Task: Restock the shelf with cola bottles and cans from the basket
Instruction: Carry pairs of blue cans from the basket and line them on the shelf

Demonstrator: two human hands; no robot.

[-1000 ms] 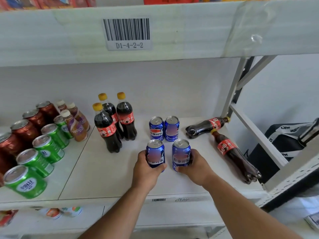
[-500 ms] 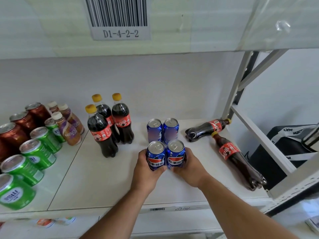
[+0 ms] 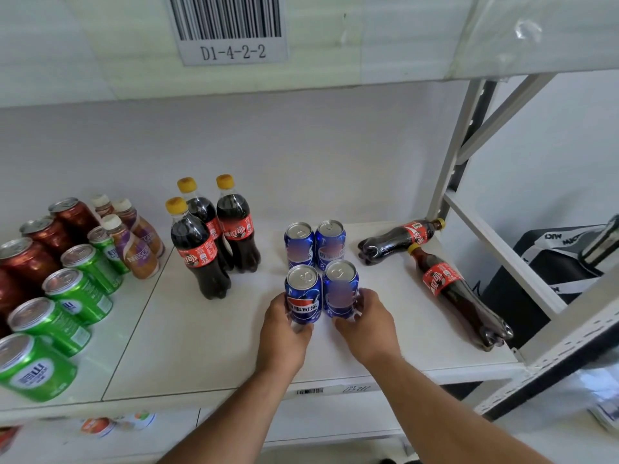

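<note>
Two blue cola cans stand side by side on the white shelf. My left hand grips the left can, and my right hand grips the right can. Just behind them stand two more blue cans. Three upright cola bottles with yellow caps are to the left. Two cola bottles lie on their sides at the right, one near the back and one pointing toward the front edge. The basket is out of view.
Green cans, red cans and small coffee bottles fill the shelf's left side. The upper shelf with a barcode label hangs overhead. A metal upright bounds the right; a black bag sits beyond it.
My hands brought the two front cans together and slid them back, close behind the rear pair. The camera moved nearer to the shelf.
</note>
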